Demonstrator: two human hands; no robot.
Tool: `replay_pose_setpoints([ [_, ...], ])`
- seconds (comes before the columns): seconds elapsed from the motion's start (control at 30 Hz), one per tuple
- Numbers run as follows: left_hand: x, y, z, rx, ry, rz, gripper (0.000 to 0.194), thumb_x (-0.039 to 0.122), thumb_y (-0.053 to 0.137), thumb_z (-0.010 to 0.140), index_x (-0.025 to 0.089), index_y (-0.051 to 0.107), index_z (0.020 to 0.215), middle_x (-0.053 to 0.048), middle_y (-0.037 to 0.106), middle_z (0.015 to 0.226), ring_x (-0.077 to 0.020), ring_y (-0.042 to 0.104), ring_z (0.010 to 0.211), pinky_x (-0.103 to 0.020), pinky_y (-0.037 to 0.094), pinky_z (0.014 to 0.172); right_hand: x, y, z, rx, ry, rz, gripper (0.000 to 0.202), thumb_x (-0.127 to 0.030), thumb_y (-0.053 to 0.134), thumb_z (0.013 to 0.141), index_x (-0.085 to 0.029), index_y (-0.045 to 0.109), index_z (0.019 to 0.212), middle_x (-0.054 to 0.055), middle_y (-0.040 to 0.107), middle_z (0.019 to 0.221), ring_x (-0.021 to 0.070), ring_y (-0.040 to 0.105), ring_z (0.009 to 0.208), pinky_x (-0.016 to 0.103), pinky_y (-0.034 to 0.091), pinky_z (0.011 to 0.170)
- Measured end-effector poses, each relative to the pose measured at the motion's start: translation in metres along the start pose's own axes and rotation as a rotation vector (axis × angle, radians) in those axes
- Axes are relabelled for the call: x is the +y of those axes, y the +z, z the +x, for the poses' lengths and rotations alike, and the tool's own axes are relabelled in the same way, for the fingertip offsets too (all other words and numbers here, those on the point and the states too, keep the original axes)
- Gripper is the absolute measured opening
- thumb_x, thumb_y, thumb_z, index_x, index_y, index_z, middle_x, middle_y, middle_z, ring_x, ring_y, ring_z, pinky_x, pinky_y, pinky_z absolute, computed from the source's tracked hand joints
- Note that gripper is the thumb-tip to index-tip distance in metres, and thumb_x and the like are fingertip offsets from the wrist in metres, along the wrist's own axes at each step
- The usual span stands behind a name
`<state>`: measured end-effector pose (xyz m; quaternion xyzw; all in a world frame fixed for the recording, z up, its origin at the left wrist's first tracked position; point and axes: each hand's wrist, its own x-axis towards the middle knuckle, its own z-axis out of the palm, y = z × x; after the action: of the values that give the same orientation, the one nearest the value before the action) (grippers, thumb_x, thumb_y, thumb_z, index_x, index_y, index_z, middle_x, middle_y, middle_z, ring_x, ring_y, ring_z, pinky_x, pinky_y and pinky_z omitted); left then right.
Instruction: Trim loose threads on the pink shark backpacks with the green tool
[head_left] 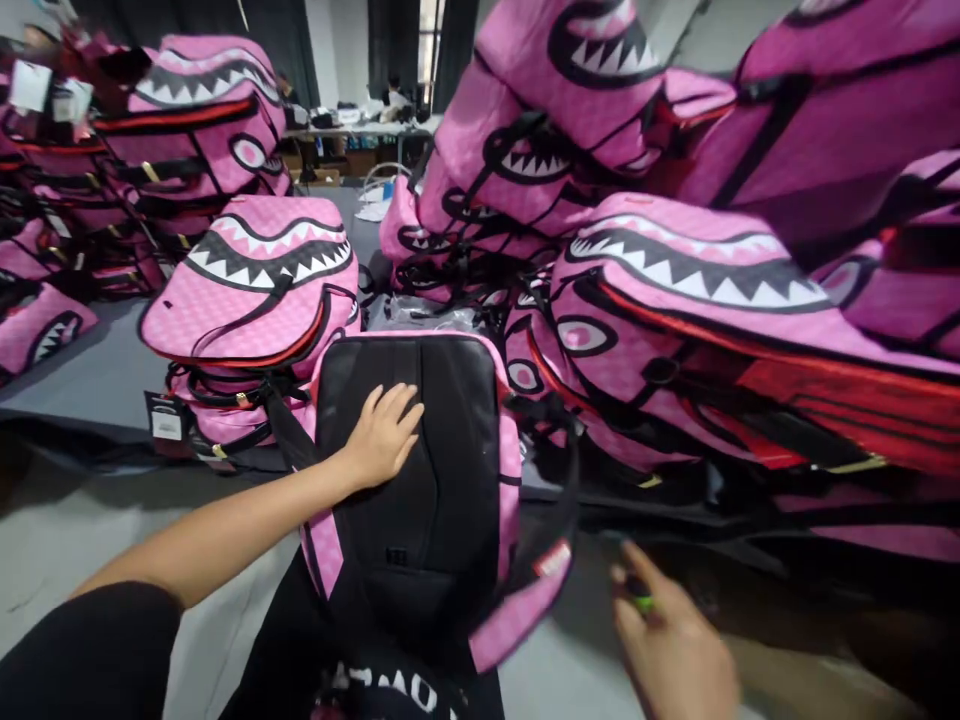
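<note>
A pink backpack with a black padded back panel (457, 450) stands propped against the table edge, its back towards me. My left hand (384, 437) lies on that panel with its fingers spread, holding nothing. One pink and black shoulder strap (521, 615) with a red label hangs out at the lower right of the backpack. To the right of the strap, apart from it, my right hand (671, 635) is blurred by motion. Its fingers curl around a small black and green tool (641, 592), whose kind I cannot make out.
On the grey-covered table (45, 385), a stack of pink shark-mouth backpacks (259, 270) stands left of mine. More backpacks (667, 260) are heaped on the right. Clear plastic (427, 313) lies behind mine. A hang tag (166, 422) dangles from the left stack.
</note>
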<state>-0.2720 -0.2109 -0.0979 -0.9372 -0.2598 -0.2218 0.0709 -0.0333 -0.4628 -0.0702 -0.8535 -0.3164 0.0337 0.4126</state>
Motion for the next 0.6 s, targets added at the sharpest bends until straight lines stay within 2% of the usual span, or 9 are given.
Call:
replay_pose_setpoints([
  [0.07, 0.005, -0.006, 0.028, 0.04, 0.193, 0.006, 0.042, 0.023, 0.048, 0.096, 0.013, 0.053, 0.137, -0.016, 0.051, 0.147, -0.03, 0.042, 0.141, -0.052, 0.031, 0.117, -0.032, -0.002, 0.001, 0.162, 0.031, 0.16, 0.055, -0.056, 0.066, 0.076, -0.024, 0.07, 0.12, 0.011, 0.073, 0.088, 0.029, 0.069, 0.073, 0.042, 0.055, 0.06],
  [0.1, 0.007, -0.007, 0.046, 0.04, 0.305, -0.001, 0.041, 0.025, 0.049, 0.096, 0.013, 0.054, 0.135, -0.015, 0.054, 0.144, -0.0285, 0.043, 0.139, -0.048, 0.032, 0.117, -0.05, 0.0, 0.002, 0.148, 0.036, 0.401, 0.056, -0.056, 0.065, 0.08, -0.027, 0.065, 0.128, 0.01, 0.073, 0.094, 0.0291, 0.07, 0.08, 0.043, 0.056, 0.066],
  [0.17, 0.009, -0.006, 0.082, -0.03, 0.464, -0.013, 0.036, 0.031, 0.051, 0.096, 0.013, 0.06, 0.125, -0.014, 0.063, 0.129, -0.0271, 0.053, 0.127, -0.045, 0.037, 0.111, -0.083, 0.013, 0.002, -0.214, -0.025, 0.765, 0.065, -0.072, 0.061, 0.078, -0.028, 0.066, 0.125, 0.008, 0.074, 0.085, 0.0274, 0.07, 0.078, 0.043, 0.057, 0.07],
  [0.23, 0.011, -0.005, 0.112, -0.167, 0.521, -0.005, 0.033, 0.039, 0.053, 0.095, 0.014, 0.066, 0.111, -0.012, 0.068, 0.108, -0.0262, 0.06, 0.107, -0.044, 0.042, 0.098, -0.102, 0.038, 0.0, -0.648, 0.016, 0.9, 0.08, -0.085, 0.044, 0.08, -0.021, 0.067, 0.122, 0.0, 0.061, 0.053, 0.0199, 0.06, 0.05, 0.037, 0.055, 0.057],
  [0.3, 0.013, -0.004, 0.129, -0.295, 0.531, 0.005, 0.033, 0.044, 0.054, 0.094, 0.015, 0.07, 0.099, -0.009, 0.068, 0.094, -0.0254, 0.061, 0.094, -0.042, 0.043, 0.087, -0.103, 0.065, -0.005, -0.843, 0.053, 0.942, 0.081, -0.082, 0.034, 0.086, -0.019, 0.064, 0.126, -0.004, 0.051, 0.043, 0.0162, 0.051, 0.039, 0.033, 0.051, 0.049],
  [0.37, 0.014, -0.005, 0.136, -0.361, 0.536, -0.001, 0.035, 0.046, 0.055, 0.094, 0.016, 0.071, 0.089, -0.008, 0.068, 0.091, -0.0252, 0.06, 0.092, -0.04, 0.042, 0.082, -0.089, 0.086, -0.01, -0.79, -0.063, 0.863, 0.062, -0.069, 0.045, 0.092, -0.022, 0.063, 0.128, 0.0, 0.064, 0.057, 0.0186, 0.064, 0.055, 0.037, 0.058, 0.066],
  [0.47, 0.005, -0.009, 0.137, -0.39, 0.538, -0.032, 0.037, 0.049, 0.056, 0.093, 0.017, 0.072, 0.083, -0.006, 0.067, 0.091, -0.024, 0.059, 0.094, -0.039, 0.041, 0.085, -0.057, 0.097, -0.012, -0.449, -0.316, 0.547, 0.036, -0.042, 0.068, 0.088, -0.025, 0.067, 0.12, 0.004, 0.076, 0.09, 0.0223, 0.071, 0.092, 0.049, 0.045, 0.108],
  [0.53, -0.011, -0.012, 0.14, -0.366, 0.533, -0.028, 0.043, 0.056, 0.056, 0.091, 0.016, 0.072, 0.084, -0.006, 0.066, 0.088, -0.0246, 0.058, 0.099, -0.043, 0.04, 0.095, -0.04, 0.097, -0.011, -0.194, -0.279, 0.407, 0.032, -0.034, 0.072, 0.084, -0.023, 0.067, 0.115, 0.004, 0.075, 0.096, 0.0216, 0.071, 0.092, 0.048, 0.047, 0.105],
  [0.6, -0.03, -0.013, 0.146, -0.293, 0.478, 0.002, 0.052, 0.058, 0.053, 0.093, 0.01, 0.072, 0.088, -0.007, 0.065, 0.092, -0.0254, 0.054, 0.108, -0.053, 0.032, 0.107, -0.032, 0.099, -0.008, -0.025, -0.15, 0.365, 0.03, -0.035, 0.073, 0.082, -0.02, 0.066, 0.108, 0.006, 0.073, 0.096, 0.0207, 0.071, 0.086, 0.04, 0.056, 0.088],
])
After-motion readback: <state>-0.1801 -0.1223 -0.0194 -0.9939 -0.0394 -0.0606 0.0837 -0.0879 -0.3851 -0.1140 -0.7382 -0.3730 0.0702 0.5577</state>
